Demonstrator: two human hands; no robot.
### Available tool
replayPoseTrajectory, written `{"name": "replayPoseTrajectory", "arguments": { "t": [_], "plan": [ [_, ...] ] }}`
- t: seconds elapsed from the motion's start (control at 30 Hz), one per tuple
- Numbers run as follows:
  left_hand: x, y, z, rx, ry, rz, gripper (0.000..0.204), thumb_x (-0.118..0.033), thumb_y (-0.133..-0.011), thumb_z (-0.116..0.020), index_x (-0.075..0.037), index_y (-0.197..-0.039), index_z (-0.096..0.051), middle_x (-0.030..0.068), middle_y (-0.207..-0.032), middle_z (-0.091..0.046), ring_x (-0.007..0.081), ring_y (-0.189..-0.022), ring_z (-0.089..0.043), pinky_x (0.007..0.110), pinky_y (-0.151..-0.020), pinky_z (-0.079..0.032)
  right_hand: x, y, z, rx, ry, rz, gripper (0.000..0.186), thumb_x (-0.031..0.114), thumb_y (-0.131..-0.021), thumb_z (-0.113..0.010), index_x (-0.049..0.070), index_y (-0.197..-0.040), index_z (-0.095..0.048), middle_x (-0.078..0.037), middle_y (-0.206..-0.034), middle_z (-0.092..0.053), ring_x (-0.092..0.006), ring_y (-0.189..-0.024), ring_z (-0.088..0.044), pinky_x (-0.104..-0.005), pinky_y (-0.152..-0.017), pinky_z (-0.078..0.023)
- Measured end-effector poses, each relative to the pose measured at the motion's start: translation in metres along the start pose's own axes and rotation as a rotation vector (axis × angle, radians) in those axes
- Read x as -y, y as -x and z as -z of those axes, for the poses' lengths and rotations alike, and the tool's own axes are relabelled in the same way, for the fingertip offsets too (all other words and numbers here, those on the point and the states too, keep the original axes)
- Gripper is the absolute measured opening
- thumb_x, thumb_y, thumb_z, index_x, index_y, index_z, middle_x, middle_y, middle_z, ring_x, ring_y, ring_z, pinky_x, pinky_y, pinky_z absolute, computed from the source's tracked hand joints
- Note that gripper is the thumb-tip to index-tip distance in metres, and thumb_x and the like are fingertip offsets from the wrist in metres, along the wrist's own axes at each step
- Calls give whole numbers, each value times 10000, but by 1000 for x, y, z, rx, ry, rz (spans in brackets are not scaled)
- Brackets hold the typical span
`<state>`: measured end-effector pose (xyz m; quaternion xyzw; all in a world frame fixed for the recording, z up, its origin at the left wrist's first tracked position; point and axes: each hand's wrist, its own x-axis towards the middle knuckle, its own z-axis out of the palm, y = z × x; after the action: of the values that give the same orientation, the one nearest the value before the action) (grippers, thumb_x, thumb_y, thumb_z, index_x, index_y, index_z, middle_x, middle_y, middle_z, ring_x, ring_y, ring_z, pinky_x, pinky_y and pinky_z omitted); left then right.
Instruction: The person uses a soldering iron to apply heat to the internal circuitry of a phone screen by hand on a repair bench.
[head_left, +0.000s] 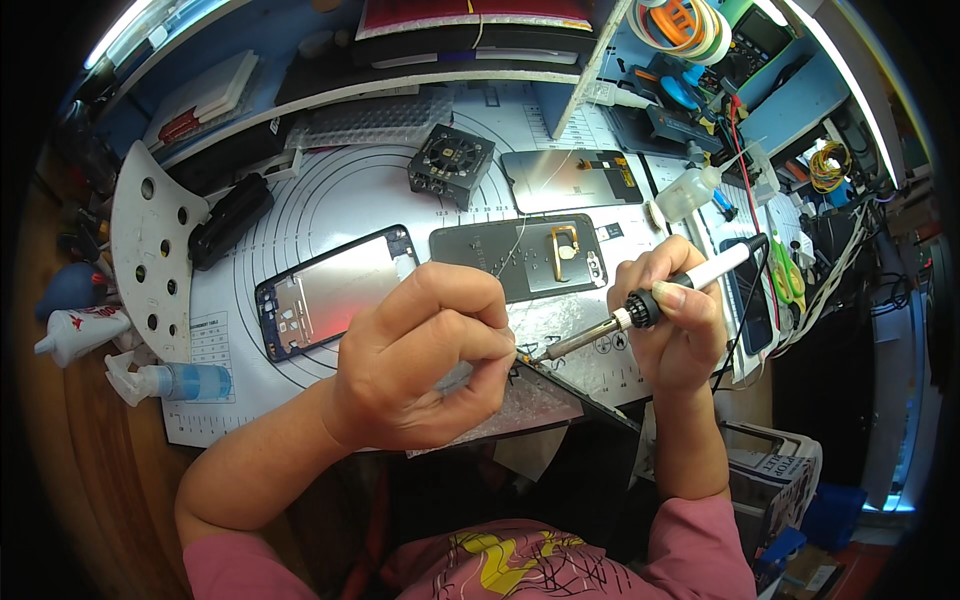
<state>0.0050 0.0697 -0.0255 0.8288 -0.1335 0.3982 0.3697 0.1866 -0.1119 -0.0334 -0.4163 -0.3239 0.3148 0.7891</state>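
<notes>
Gripping the soldering iron (712,267), your right hand (675,322) angles it beside your pinched left hand (425,360) (its hold I cannot tell). A slip could burn you.

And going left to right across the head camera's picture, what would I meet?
Clear spray bottle of blue liquid, blue-rimmed silver phone frame, dark-grey rectangular phone back panel, right hand holding a white-handled soldering iron, green-handled scissors.

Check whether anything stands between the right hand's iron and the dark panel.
Nothing visible does. From the right hand, the soldering iron slants toward the left end of the dark panel, beside the left hand; contact is unclear.
</notes>
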Motion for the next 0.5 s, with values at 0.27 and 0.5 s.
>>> {"name": "replayPoseTrajectory", "arguments": {
  "t": [0.27,0.5],
  "plan": [
    [0,-1,0,-1,-6,-1,261,148,-702,-696,-12,-895,-627,129,-987,-594,182,-790,-689,276,-669,-567,1,0,0,3,-8,3,190,127,-818,-643,-14,-884,-534,-102,-717,-556,-123,-614,-467,-269,-586,-400],
    [-1,-1,0,-10,-12,0,259,146,-696,-700,-13,-888,-630,130,-977,-604,184,-796,-680,280,-672,-565,0,0,0,-1,-11,13,190,127,-820,-642,-15,-887,-535,-98,-717,-552,-123,-612,-462,-269,-586,-395]
  ]
}}
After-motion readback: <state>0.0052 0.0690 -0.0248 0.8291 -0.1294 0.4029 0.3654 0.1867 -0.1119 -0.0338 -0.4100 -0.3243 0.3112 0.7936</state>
